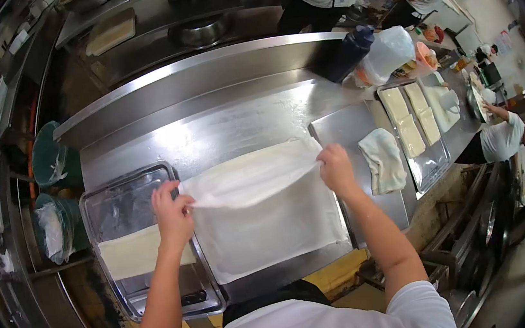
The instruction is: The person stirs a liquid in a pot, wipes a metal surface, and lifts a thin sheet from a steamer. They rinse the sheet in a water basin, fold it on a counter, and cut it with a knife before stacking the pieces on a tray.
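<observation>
Here the person stands at a shiny metal counter (219, 120) and holds a big thin white sheet (261, 212) with both hands. The left hand (172, 214) pinches the sheet's far left corner, fingers closed tight on it. The right hand (336, 168) pinches the far right corner, fingers closed on it too. The far edge of the sheet is lifted up and folded back toward the person, while the rest lies flat on the counter, right in front of them.

Just left of the sheet sits a metal tray (126, 205) with a flat pale slab (131, 253) in it. The left hand is over the tray's right rim. To the right lies a folded white cloth (383, 160), and past it a second tray (431, 167) with more pale slabs (408, 123). Other people in white shirts (499, 140) work far off on the right
</observation>
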### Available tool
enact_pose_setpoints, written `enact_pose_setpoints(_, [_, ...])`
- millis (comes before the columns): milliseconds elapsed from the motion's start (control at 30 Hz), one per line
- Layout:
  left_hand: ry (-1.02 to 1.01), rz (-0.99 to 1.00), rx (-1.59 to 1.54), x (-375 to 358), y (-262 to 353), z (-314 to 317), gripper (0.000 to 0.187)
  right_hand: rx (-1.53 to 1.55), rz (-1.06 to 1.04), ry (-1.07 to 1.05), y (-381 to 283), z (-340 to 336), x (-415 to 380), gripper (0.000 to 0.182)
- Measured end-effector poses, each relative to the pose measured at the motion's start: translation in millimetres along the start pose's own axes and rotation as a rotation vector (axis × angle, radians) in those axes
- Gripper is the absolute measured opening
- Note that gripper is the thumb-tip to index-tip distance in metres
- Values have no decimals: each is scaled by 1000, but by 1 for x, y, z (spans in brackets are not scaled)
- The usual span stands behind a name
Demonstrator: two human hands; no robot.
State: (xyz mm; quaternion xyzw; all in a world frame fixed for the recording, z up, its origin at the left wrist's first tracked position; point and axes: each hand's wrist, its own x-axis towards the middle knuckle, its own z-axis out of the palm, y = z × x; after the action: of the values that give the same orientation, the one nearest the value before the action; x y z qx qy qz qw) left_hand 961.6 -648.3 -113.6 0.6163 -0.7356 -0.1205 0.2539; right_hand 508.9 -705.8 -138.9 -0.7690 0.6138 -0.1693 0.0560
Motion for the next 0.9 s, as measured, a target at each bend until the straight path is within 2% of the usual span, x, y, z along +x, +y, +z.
enact_pose_setpoints(100, [-109, -11, 60, -19, 9, 12, 22, -3, 46, -120, -6, -2, -15, 22])
enact_pose_setpoints(133, [-168, -15, 103, -21, 12, 13, 31, -7, 65, -150, -15, -6, -15, 25])
enact_pose_setpoints(233, [-208, 1, 118, -23, 25, 18, 43, 82, 15, -233, -43, -15, -3, 38])
enact_pose_setpoints(333, [-291, 40, 129, -27, 32, 20, 48, -19, -249, -441, -67, 22, 5, 52])
enact_pose_setpoints(433, [-370, 52, 151, -33, 32, 20, 44, -282, -299, -497, -62, 55, 44, 64])
enact_pose_setpoints(500, [-371, 52, 149, -38, 31, 20, 42, -314, -117, -360, -51, 61, 83, 77])
enact_pose_setpoints(600, [-370, 25, 127, -44, 32, 17, 40, -209, -91, -299, -70, 38, 116, 92])
enact_pose_setpoints(700, [-352, 11, 93, -49, 30, 15, 40, -363, -275, -571, -114, 19, 116, 104])
enact_pose_setpoints(733, [-345, 8, 81, -51, 29, 15, 39, -354, -273, -585, -114, 26, 123, 111])
enact_pose_setpoints(833, [-322, 18, 72, -53, 27, 12, 39, -418, -10, -94, -78, 89, 159, 123])
enact_pose_setpoints(867, [-313, 8, 64, -53, 26, 12, 40, -295, 72, -148, -83, 90, 169, 127])
enact_pose_setpoints(900, [-308, 1, 55, -54, 24, 13, 41, -258, 13, -244, -94, 84, 169, 127])
